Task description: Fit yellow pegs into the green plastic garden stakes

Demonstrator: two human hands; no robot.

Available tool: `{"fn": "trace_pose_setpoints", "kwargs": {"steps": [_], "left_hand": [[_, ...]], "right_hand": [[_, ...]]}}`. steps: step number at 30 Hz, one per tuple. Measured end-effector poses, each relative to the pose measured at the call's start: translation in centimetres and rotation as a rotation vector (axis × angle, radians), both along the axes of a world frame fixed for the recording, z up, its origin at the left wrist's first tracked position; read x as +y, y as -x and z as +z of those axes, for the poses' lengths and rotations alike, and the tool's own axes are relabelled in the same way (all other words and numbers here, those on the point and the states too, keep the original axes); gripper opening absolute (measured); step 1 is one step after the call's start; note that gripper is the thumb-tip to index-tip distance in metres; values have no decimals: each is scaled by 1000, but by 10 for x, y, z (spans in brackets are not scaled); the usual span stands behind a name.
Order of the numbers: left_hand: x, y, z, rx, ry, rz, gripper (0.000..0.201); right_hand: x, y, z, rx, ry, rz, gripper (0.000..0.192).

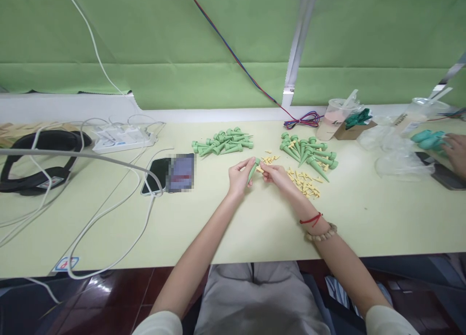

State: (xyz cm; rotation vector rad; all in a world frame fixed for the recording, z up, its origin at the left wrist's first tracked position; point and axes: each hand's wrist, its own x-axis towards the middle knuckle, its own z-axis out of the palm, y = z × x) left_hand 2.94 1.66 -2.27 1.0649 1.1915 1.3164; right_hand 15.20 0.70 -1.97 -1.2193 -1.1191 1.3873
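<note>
Pale yellow-green table (255, 228). Mid-green cone spike (253, 170) between the hands, same green in the two spike heaps, left heap (223, 143) and right heap (309, 153). Cream-yellow small pegs (304, 182) scattered. Brighter green cloth backdrop (182, 43), creased in bands. White power strip (122, 138) and white cables (109, 213). Black phone (158, 175). Black headband strap (40, 160). Red-and-blue twisted wire (240, 65). Red string bracelet (311, 219) beside a beige bead bracelet (322, 235). Pinkish drink cup (333, 119). Brown cardboard box (349, 130). Teal gloves (429, 139) far right.

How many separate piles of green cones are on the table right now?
2: the left pile behind the left hand, the right pile beyond the right hand. One more green cone is held between both hands.
</note>
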Motion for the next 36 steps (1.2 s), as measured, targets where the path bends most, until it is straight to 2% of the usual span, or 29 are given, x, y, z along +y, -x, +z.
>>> {"fn": "trace_pose_setpoints", "kwargs": {"steps": [4,8,13,15,18,20,22,31,34,36], "left_hand": [[-1,1,2,5,-36,3,45],[-4,0,4,15,-95,6,38],[-3,-1,4,-8,-69,1,37],[-1,0,4,-25,-40,6,39],[1,2,5,-63,-8,19,40],[2,3,5,-91,8,25,39],[2,3,3,-106,15,31,38],[-3,-5,-2,-71,-72,76,41],[-3,-4,0,-52,-125,99,40],[-3,-3,1,-64,-79,96,41]], "right_hand": [[1,6,-3,150,104,69,32],[2,11,-5,202,158,112,29],[0,13,-8,166,129,42,35],[-3,13,-9,87,44,-36,36],[-6,12,-9,-211,-252,-137,31],[-7,10,-8,-369,-422,-109,27],[-7,7,-9,-380,-464,-54,26],[-1,9,-8,-218,-310,34,51],[-1,12,-9,-206,-282,86,53],[-3,11,-9,-244,-311,65,50]]}}
